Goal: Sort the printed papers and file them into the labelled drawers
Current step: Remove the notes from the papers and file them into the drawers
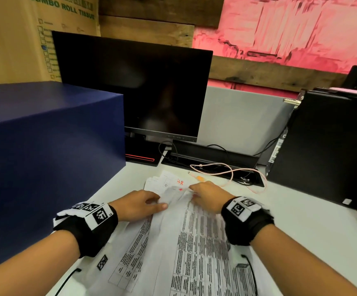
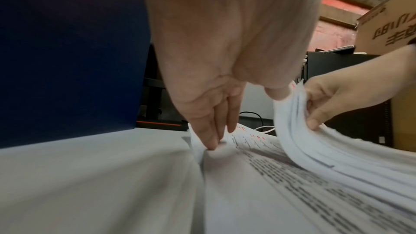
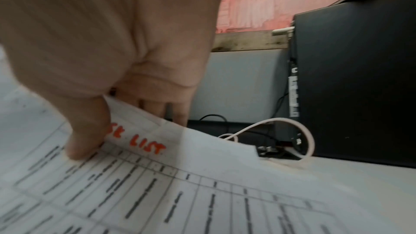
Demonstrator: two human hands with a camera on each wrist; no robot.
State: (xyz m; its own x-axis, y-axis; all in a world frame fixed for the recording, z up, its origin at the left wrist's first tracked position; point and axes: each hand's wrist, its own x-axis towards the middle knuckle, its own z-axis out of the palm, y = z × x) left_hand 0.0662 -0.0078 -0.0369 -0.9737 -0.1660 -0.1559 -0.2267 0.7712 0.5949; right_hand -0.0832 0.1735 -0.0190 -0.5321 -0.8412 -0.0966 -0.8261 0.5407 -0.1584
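Fingers [image 2: 208,131] of the left hand [image 1: 138,205] reach down straight and close together, their tips pressing on the lower sheets of the printed papers [image 1: 194,242], while its thumb touches the lifted edge of the upper sheets. Opposite it, the right hand [image 1: 208,196] pinches that lifted bundle: in the right wrist view the thumb lies on top of a table-printed page with red handwriting ending in "LIST", and the other fingers curl under the raised edge. From the left wrist view the bundle bows upward, thick with many sheets, with the right hand's fingers wrapped round its far edge.

All the papers lie spread on the white desk [image 1: 301,221], right in front of the person, some marked in red at the top. A large dark blue box [image 1: 45,146] stands just left of them. Behind sit a dark monitor [image 1: 134,86] and a pale pink cable [image 1: 233,171]; a black computer tower [image 1: 327,150] stands to the right.
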